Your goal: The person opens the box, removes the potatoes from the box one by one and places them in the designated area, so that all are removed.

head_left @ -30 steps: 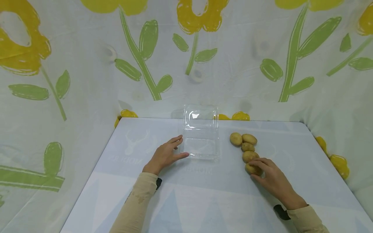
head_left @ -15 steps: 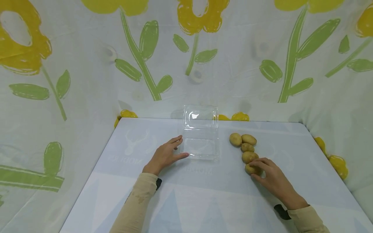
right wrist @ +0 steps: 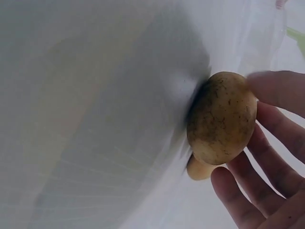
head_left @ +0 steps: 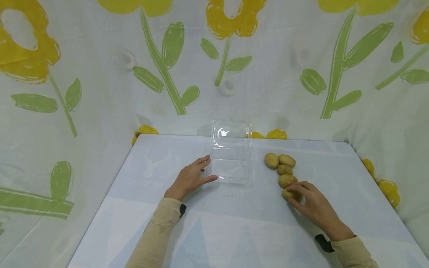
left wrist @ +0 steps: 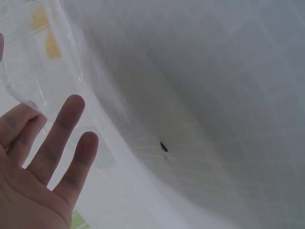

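Observation:
A clear plastic clamshell container lies unfolded at the middle of the table, its lid raised at the back. Beside its near left corner is my left hand, thumb and fingers extended; fingertips touch the container's edge in the left wrist view. To the right, several potatoes form a crooked line. My right hand holds the nearest potato between thumb and fingers, and it still rests on the table. Part of another potato shows behind it in the right wrist view.
The other potatoes lie close together: one by the held potato, a small one, and two at the back. A pale patterned cloth covers the table. Flower-printed curtains stand around its back and sides.

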{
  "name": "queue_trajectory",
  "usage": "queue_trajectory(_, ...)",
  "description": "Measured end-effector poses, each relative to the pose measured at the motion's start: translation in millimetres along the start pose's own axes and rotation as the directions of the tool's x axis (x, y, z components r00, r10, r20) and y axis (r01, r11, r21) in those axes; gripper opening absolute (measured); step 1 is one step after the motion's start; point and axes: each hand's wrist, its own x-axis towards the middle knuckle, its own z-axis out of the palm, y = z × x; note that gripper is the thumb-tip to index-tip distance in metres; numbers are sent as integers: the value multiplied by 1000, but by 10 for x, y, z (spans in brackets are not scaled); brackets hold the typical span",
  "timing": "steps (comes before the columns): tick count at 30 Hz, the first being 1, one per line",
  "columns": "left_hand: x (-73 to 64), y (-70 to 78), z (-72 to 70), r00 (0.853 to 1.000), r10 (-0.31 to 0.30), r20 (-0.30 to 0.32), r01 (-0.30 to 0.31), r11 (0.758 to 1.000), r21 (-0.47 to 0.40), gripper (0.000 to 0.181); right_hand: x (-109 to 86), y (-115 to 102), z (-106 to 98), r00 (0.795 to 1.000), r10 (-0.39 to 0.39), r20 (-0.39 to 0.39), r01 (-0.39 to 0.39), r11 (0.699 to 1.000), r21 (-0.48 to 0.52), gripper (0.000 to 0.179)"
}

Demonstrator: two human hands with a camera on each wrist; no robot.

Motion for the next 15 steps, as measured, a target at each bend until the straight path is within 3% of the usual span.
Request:
queue_trajectory(5,-3,7,0,1000,2,6,-2,1000,-1,85,25,-16,-48,999,40,-10,-40,998,-40,38)
queue_trajectory(15,1,2,-19,1000,29,6,-29,999,44,86,138,-8,-185,982,178,-69,-177,984,13,43)
